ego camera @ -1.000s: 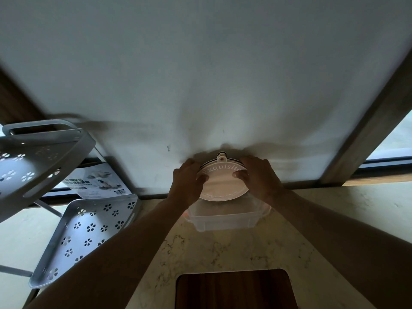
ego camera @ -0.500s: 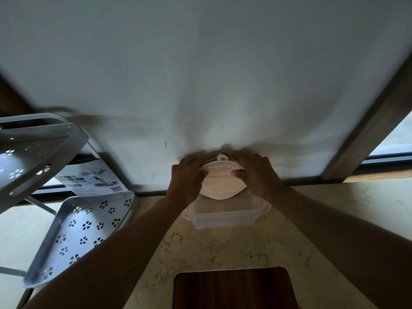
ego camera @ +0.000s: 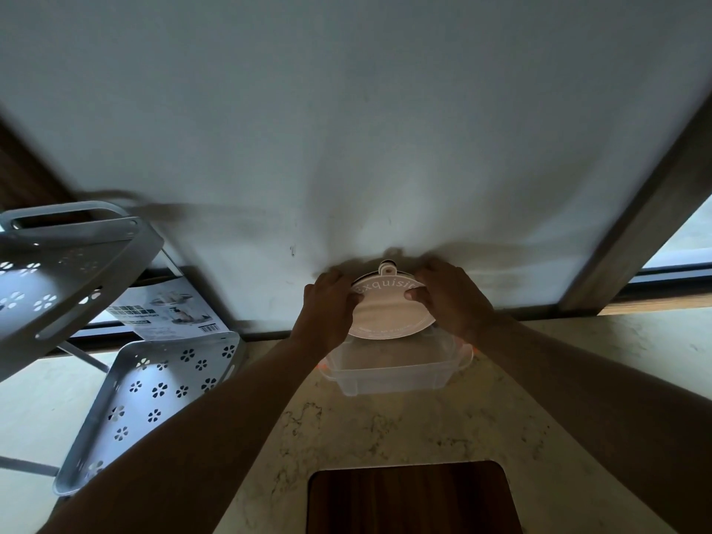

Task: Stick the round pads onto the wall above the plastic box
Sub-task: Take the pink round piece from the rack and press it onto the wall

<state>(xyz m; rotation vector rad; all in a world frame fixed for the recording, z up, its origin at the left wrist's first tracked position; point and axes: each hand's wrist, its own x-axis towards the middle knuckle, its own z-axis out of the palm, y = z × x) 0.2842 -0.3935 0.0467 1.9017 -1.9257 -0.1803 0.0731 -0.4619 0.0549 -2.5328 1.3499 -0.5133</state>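
Round pad [ego camera: 391,310] held flat against the wall [ego camera: 346,129], low down, directly above the plastic box [ego camera: 393,373]. White face, curved lettering along the top edge, a small tab sticking up at the top. Gripped from both sides: left hand [ego camera: 327,306] on the left edge, fingers curled round the rim, thumb on the front; right hand [ego camera: 452,296] on the right edge, likewise closed on the rim with the thumb pressed to the face. Bottom edge of the pad overlapping the box's far rim from this angle; touching or not, cannot tell. Clear, open-topped box on the marbled counter [ego camera: 385,425], pushed up near the wall. Dark wooden board [ego camera: 408,499] closer in on the counter. Off to the left, a grey metal rack [ego camera: 127,395] with flower-shaped cut-outs, and a printed leaflet [ego camera: 173,310] leaning behind it. Wooden window frame [ego camera: 647,194] to the right of the wall.
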